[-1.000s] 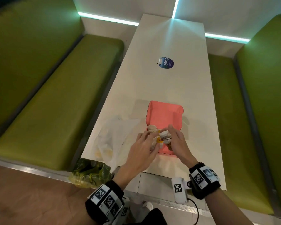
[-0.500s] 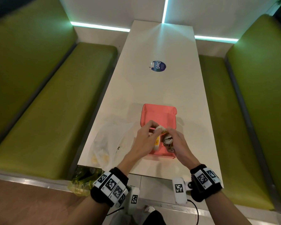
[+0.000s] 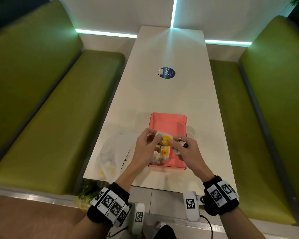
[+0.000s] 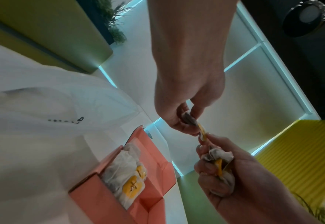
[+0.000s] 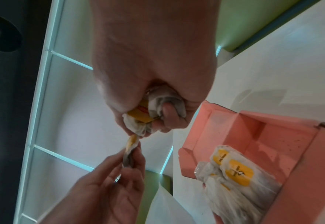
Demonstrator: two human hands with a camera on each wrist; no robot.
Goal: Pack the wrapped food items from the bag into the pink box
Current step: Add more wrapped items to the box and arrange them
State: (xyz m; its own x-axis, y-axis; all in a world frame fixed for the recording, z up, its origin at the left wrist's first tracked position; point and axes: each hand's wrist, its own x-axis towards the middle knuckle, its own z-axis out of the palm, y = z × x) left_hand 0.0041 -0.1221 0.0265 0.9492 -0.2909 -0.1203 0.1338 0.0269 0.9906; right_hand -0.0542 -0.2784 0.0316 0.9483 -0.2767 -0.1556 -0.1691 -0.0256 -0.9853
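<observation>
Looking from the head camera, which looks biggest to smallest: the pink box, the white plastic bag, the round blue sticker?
1. white plastic bag and pink box: similar in apparent size, and hands hide part of each, so no ranking.
2. round blue sticker: plainly smallest, though it lies farther away.

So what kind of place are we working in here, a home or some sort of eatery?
Most likely a café or fast-food booth, not a home: a long white table between two green padded benches, a round branded sticker on the tabletop, and strip lights along the wall.
</observation>
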